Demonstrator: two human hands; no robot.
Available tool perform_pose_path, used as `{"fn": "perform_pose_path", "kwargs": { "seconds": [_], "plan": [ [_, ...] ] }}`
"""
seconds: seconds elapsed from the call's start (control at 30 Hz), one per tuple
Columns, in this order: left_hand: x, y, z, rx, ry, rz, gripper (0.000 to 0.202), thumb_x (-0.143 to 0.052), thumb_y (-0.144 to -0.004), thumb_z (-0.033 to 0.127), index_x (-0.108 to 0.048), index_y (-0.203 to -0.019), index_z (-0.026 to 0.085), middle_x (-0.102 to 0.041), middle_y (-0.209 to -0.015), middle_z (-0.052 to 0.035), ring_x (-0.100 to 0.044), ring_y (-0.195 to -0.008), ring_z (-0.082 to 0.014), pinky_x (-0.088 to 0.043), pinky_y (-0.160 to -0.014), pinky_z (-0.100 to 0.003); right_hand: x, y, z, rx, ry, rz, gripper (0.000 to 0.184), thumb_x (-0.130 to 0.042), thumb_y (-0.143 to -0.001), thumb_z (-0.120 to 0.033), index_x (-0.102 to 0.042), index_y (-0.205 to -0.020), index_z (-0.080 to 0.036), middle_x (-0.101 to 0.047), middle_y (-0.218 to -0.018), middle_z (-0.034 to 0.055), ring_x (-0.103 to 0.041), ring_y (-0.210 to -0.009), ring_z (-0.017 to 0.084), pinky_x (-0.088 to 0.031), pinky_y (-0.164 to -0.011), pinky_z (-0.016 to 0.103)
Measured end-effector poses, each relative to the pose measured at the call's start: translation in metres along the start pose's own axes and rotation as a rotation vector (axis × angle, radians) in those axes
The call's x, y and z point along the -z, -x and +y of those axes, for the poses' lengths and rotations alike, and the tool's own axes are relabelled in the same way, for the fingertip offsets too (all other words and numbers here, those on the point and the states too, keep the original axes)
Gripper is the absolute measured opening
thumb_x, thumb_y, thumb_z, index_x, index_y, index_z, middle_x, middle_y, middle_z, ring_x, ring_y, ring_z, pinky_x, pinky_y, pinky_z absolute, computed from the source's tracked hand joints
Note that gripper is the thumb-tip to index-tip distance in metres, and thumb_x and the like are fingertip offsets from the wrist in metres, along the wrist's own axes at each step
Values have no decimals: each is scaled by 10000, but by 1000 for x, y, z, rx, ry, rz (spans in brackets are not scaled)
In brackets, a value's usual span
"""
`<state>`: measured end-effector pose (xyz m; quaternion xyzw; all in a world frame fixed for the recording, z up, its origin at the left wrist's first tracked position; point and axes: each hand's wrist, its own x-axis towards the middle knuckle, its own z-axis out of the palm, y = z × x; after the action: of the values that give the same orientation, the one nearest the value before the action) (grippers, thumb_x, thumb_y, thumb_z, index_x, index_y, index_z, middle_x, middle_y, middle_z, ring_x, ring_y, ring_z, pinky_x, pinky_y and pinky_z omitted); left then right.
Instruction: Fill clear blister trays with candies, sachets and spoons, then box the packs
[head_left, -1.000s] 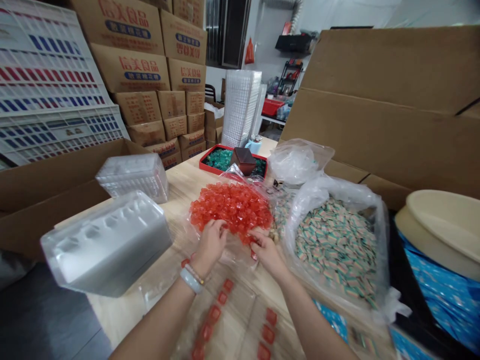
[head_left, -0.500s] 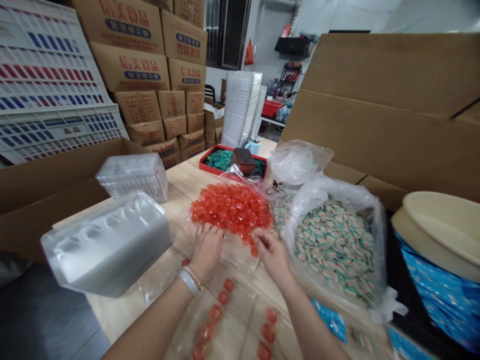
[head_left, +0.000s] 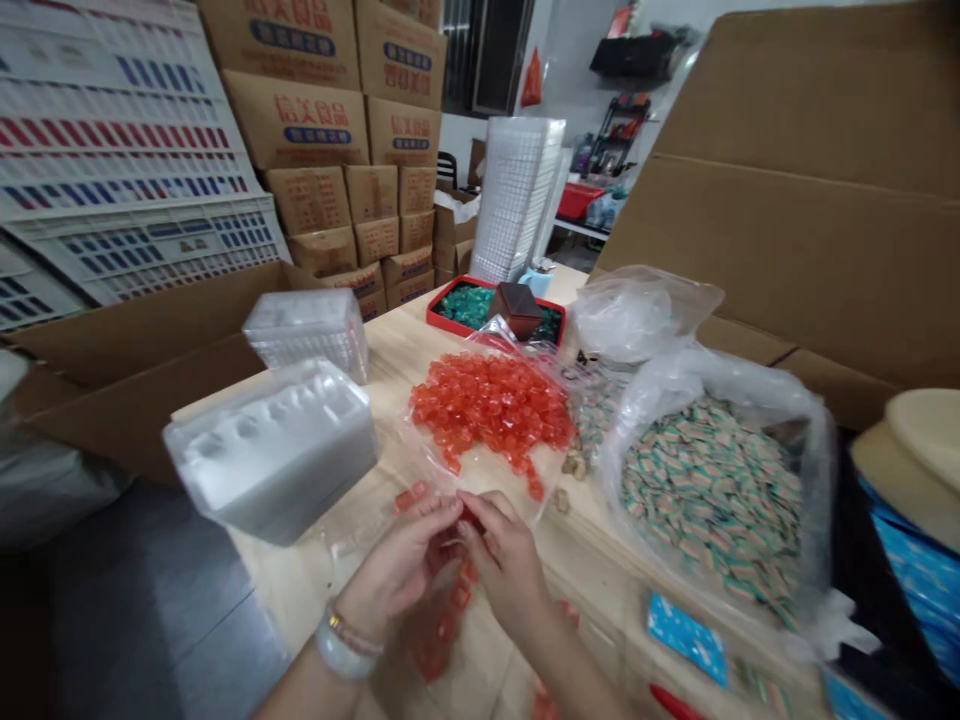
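My left hand (head_left: pixel 409 555) and my right hand (head_left: pixel 506 560) meet over the near part of the wooden table, fingertips together. A small dark red translucent piece (head_left: pixel 469 516) shows at the pinched fingers of my right hand. The fingers of my left hand are curled, and what lies inside them is hidden. Just beyond the hands a heap of red translucent pieces (head_left: pixel 491 405) rests on a clear plastic sheet. Below the hands lies a row of red pieces (head_left: pixel 446 625), partly covered by them. More red pieces (head_left: pixel 411 497) lie beside my left hand.
Stacked clear plastic trays (head_left: pixel 274 455) stand at left. On the right is a clear bag of small striped packets (head_left: pixel 712 500). A red tray (head_left: pixel 442 318) of green pieces with a brown box (head_left: pixel 516 308) sits at the back. A blue packet (head_left: pixel 686 635) lies near right.
Both hands have left the heap's near edge and come together closer to me. The right fingers now pinch a red piece. The camera view has shifted, so the surroundings appear farther right.
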<state>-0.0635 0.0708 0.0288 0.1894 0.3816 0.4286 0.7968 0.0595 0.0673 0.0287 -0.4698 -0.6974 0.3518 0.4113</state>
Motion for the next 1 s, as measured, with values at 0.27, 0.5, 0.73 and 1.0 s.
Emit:
{"fn": "perform_pose_path", "kwargs": {
  "seconds": [0.27, 0.5, 0.73, 1.0],
  "plan": [
    [28, 59, -23, -108, -151, 122, 238, -584, -692, 355, -511, -652, 133, -499, -582, 18, -453, -538, -78, -345, -535, -206, -27, 35, -16, 231, 183, -234, 286, -387, -811, -111, -472, -1067, -207, -535, -949, 66, -506, -891, 162, -449, -777, 304],
    [81, 61, -1, -654, -1065, 634, 221, -513, -732, 260, -521, -932, 166, -547, -869, -49, -483, -817, -188, -374, -754, -349, -63, -34, -8, 426, 556, -379, 164, -419, -814, -156, -573, -871, -162, -579, -815, 69, -478, -834, 189, -396, -745, 346],
    [104, 43, -7, -712, -1656, 656, 198, -413, -782, 138, -568, -902, 165, -560, -878, -69, -483, -846, -214, -388, -757, -384, -79, -48, 6, 581, 801, -522, 140, -475, -802, -217, -604, -857, -213, -594, -774, 41, -446, -879, 197, -302, -818, 362],
    [64, 39, 0, -900, -1579, 497, 218, -422, -790, 173, -536, -975, 195, -550, -935, -56, -485, -892, -185, -385, -790, -351, -26, -45, 29, -3, 648, 19, 194, -442, -783, -227, -582, -906, -170, -576, -850, 84, -502, -791, 194, -363, -701, 312]
  ]
}}
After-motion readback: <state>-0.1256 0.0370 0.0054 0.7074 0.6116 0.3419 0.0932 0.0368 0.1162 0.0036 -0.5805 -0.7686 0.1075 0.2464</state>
